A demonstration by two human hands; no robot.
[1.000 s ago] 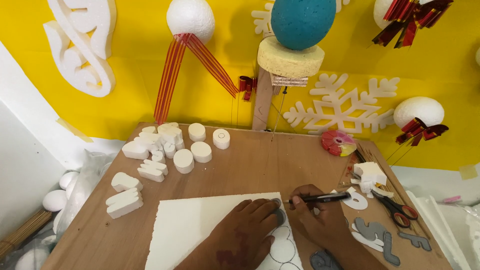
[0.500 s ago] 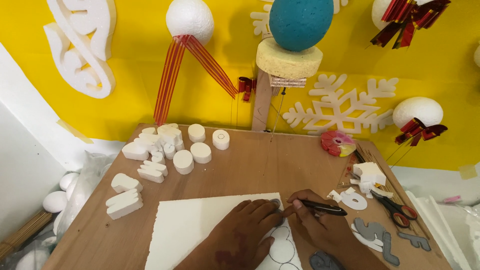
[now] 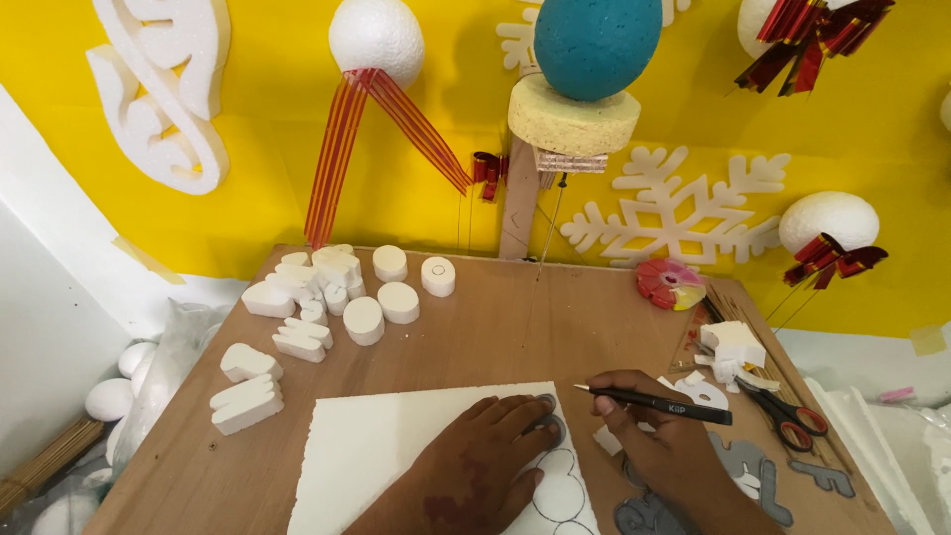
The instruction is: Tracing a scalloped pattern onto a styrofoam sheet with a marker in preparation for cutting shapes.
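My left hand point(image 3: 475, 466) lies flat on a white foam sheet point(image 3: 386, 446) at the near edge of the wooden board point(image 3: 515, 327). Its fingertips press a small grey round template point(image 3: 548, 428) on the sheet's right part, where several circles are drawn in a column point(image 3: 557, 490). My right hand point(image 3: 659, 436) holds a black pen point(image 3: 659, 403) nearly level, tip pointing left, just right of the template and lifted off the sheet.
White foam discs and cut shapes point(image 3: 347, 292) lie at the back left of the board. Scissors with red handles point(image 3: 788, 416), foam scraps point(image 3: 733, 347) and grey cut shapes point(image 3: 753, 476) sit to the right. A yellow wall holds foam balls, a snowflake point(image 3: 684, 213) and ribbons.
The right hand with the pen has shifted slightly, the tip drawing back from the template's edge. The left hand stays pressed on the sheet.
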